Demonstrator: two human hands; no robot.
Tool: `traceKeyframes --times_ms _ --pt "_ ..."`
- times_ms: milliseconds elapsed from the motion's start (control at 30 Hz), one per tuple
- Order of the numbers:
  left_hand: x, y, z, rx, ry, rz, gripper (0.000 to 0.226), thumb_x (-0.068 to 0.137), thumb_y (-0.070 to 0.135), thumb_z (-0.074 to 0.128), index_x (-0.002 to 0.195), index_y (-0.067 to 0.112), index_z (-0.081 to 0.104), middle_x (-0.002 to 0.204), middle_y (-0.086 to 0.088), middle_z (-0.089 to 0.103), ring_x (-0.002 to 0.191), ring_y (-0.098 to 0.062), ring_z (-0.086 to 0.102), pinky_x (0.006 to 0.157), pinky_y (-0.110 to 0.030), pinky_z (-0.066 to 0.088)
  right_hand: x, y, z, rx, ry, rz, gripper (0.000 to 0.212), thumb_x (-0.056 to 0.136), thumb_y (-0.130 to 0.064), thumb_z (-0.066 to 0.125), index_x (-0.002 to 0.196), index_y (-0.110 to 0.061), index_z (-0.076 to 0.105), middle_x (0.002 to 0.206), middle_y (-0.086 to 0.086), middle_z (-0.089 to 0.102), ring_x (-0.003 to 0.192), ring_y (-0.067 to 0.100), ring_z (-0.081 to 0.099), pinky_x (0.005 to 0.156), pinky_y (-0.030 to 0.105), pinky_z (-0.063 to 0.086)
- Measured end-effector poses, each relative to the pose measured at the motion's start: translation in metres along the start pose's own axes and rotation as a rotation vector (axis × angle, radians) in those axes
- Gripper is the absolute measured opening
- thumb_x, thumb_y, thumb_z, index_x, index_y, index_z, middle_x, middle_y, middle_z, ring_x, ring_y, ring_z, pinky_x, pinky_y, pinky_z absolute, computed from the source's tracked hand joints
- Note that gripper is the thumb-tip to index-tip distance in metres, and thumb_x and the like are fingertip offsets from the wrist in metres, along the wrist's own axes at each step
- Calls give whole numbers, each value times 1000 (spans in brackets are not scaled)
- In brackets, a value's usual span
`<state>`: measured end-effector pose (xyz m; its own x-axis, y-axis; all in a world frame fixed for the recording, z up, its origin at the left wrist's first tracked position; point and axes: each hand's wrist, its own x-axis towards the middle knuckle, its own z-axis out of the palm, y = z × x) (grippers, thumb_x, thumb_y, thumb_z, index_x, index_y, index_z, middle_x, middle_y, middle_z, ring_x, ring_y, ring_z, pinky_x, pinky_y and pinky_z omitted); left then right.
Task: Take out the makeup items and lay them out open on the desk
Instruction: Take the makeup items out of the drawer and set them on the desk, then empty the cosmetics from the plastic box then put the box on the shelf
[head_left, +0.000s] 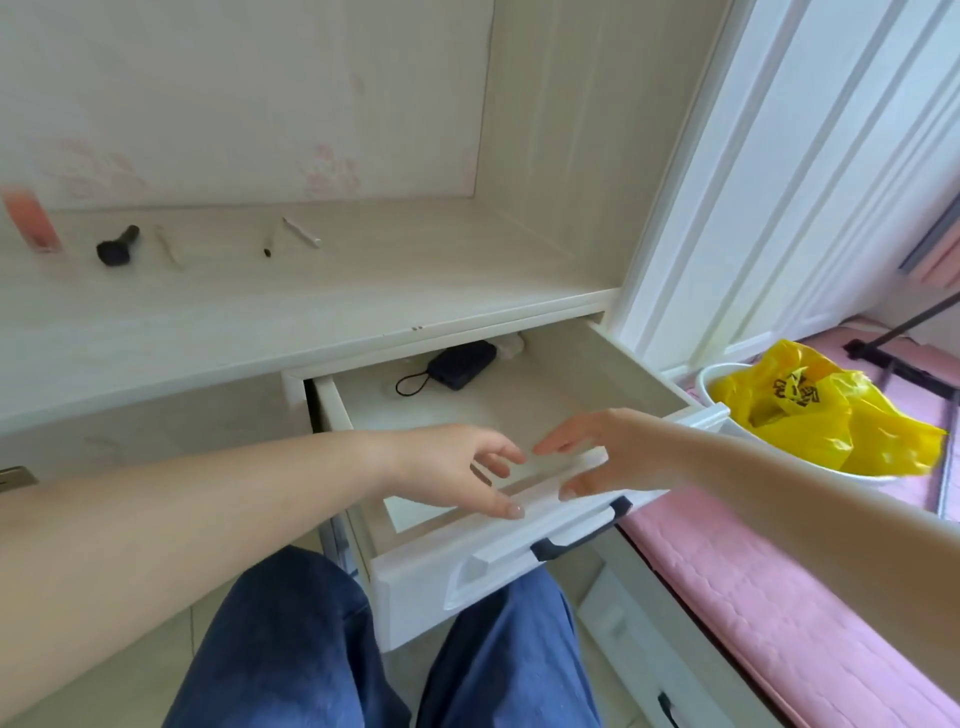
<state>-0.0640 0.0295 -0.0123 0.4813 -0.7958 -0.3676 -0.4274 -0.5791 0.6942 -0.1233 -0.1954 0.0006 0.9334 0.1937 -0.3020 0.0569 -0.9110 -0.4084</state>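
1. Left hand (447, 467) and right hand (597, 452) reach over the open drawer (519, 561) at frame centre, fingers spread wide, holding nothing.
2. Black brush (117, 247), pencil (268, 244) and white cap (301, 232) lie on the counter (311, 291), upper left.
3. A dark pouch (462, 364) sits at the drawer's back.

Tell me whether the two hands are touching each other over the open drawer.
Apart. The head view shows pale drawer floor between the left hand fingertips and the right hand fingertips.
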Motion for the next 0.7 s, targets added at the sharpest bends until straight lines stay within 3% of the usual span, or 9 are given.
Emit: traceKeyframes --times_ms 100,233,333,700 --pt "-1 -2 15 68 -39 18 78 76 49 70 142 37 31 138 17 44 116 -2 49 94 -17 37 -6 9 12 -108 19 15 50 68 -45 72 113 -54 53 112 -30 54 102 1 55 90 25 45" --pt "-3 -4 24 178 14 67 72 80 38 69 142 34 33 136 17 46 116 -4 48 98 -19 37 -6 11 18 -220 66 -90 45 79 -32 68 121 -42 55 122 -22 53 111 4 51 96 27 41" --pt "-4 -4 25 217 47 92 64 81 36 67 139 35 39 131 17 50 113 -4 48 101 -24 39 -4 11 16 -244 82 -114 40 82 -29 66 118 -43 56 119 -21 55 108 7 54 88 35 50" --pt "5 -15 5 316 121 79 52 85 34 60 134 40 44 120 5 61 110 -17 54 95 -40 44 28 12 7 -338 136 -126 37 86 -34 63 121 -42 56 123 -25 55 111 5 53 92 31 44"
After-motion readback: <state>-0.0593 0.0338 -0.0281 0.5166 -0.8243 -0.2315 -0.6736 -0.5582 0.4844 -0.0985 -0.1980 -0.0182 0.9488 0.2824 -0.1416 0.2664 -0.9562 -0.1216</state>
